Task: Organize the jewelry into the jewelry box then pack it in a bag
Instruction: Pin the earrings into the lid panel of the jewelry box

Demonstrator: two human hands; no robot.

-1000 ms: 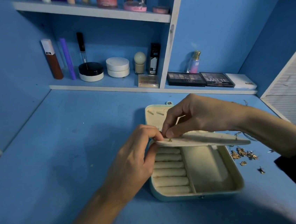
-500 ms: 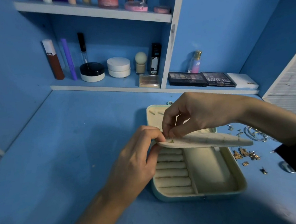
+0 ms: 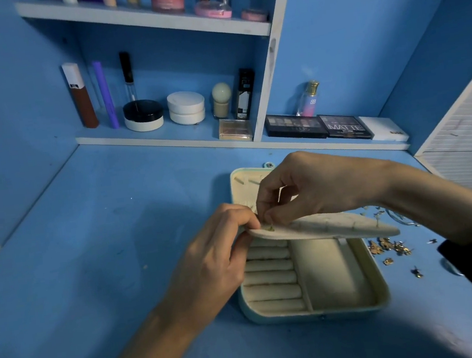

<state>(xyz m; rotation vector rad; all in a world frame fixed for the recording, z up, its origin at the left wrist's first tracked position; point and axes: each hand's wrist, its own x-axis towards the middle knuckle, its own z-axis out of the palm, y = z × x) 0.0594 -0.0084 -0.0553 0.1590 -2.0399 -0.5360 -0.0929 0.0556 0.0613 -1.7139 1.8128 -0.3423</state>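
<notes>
Head view: left hand [image 3: 209, 264] clamps panel [image 3: 336, 226] between fingers [image 3: 232, 212], right hand [image 3: 317, 189] pinches gold stud [image 3: 269, 228].

Your jewelry box [image 3: 272, 317]: pale green shell, smooth, faint sheen, plastic-like. Lining and flap [image 3: 336, 226]: cream cloth, matt, soft nap. Loose earrings [image 3: 387, 247] at 3 o'clock of it: gold metal, glinting. Table [image 3: 91, 252]: blue paint, matt, scuffed.
</notes>
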